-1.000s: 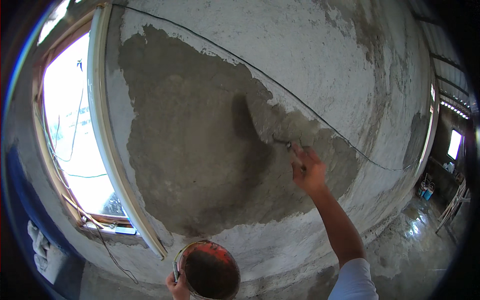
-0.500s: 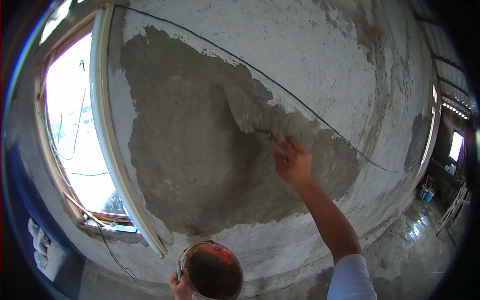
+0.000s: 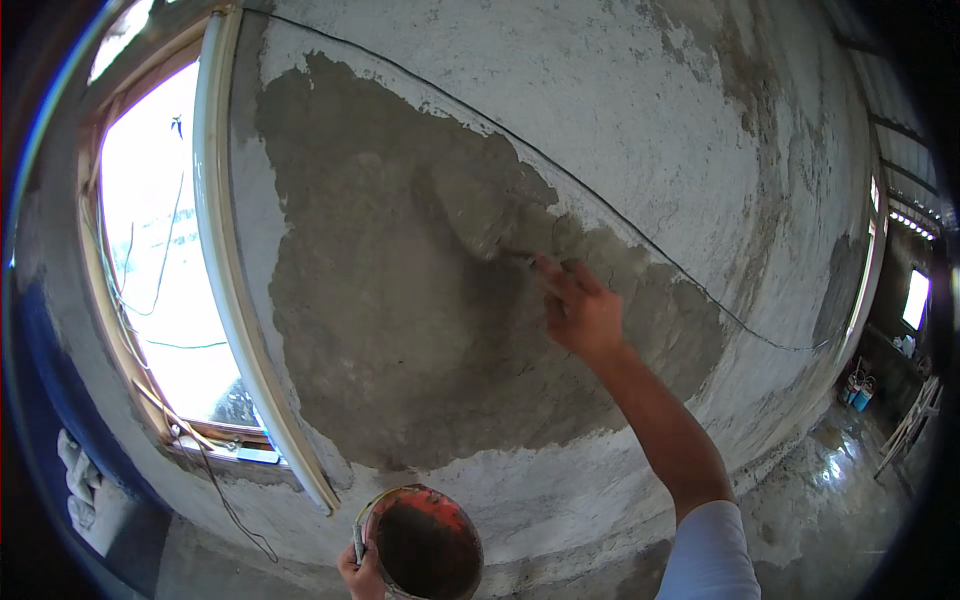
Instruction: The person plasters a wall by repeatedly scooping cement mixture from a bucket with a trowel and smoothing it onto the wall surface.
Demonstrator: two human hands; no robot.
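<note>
My right hand (image 3: 584,308) is closed round the handle of a trowel (image 3: 478,222), whose blade lies against the grey wet plaster patch (image 3: 350,300) on the wall. Smeared mortar makes the blade's outline hard to pick out from the patch. Low in the view, my left hand (image 3: 364,572) grips the rim and side of a round bucket (image 3: 422,545). Its inside is orange-red near the top and dark lower down, and it is tilted so that its mouth faces me.
A dark cable (image 3: 560,172) runs slantwise across the white wall (image 3: 640,90) above the patch. At left stand a bright window (image 3: 150,260) with loose wires and a pale upright pipe (image 3: 225,220). Wooden sticks (image 3: 910,425) and blue containers (image 3: 860,395) are at far right.
The trowel blade and my right hand have shifted slightly upward and left over the plaster. The bucket stays nearly where it was in my left hand. The whole view has turned a little.
</note>
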